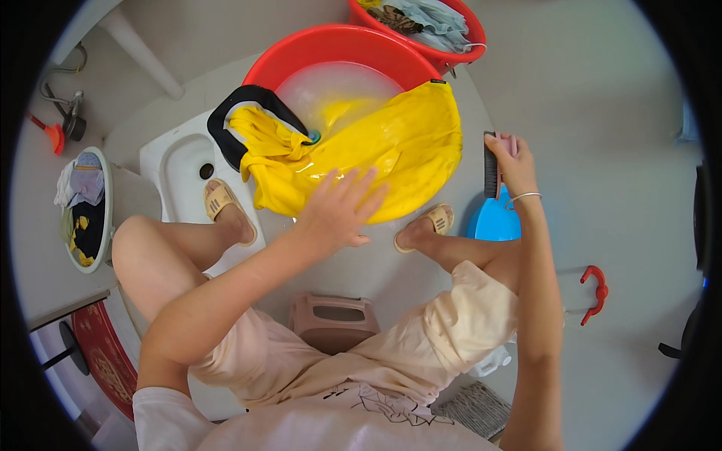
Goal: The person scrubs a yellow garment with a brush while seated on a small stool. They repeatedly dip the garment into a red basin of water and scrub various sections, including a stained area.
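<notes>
A wet yellow garment (389, 158) with a black band (228, 121) at its left end lies spread over the near side of a large red plastic basin (333, 36). Cloudy water (338, 79) shows in the basin behind the cloth. My left hand (341, 211), fingers apart and palm down, is over the garment's near edge; whether it touches the cloth I cannot tell. Off to the right of the basin, my right hand (513, 160) holds a pink-backed scrubbing brush (492, 169), its dark bristles facing left. A bracelet circles the right wrist.
Another red bucket (479, 34) with clothes stands behind the basin. At left are a squat toilet (186, 152) and a white laundry basket (107, 214). A blue plastic container (496, 220) stands right of my foot, and a pink stool (335, 299) is between my legs.
</notes>
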### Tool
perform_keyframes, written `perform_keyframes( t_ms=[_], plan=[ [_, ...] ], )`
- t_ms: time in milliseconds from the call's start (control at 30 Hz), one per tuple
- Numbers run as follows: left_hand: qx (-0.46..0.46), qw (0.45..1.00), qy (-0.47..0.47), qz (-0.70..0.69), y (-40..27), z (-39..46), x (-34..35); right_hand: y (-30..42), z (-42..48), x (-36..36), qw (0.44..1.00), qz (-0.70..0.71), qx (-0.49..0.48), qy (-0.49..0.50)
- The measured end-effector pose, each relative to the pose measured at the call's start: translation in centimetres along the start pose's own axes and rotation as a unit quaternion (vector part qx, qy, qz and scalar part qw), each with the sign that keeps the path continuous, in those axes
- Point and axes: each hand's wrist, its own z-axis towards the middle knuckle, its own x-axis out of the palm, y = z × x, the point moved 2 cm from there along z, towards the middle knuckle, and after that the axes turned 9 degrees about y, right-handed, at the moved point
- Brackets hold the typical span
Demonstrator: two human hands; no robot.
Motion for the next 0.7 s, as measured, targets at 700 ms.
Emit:
perform_keyframes(
  t_ms=[700],
  plan=[
    [0.123, 0.983, -0.111, -0.084, 0.8, -2.6, 0.5, 4.4, -4.7, 4.4, 0.97, -0.169, -0.172, -0.004]
  ],
)
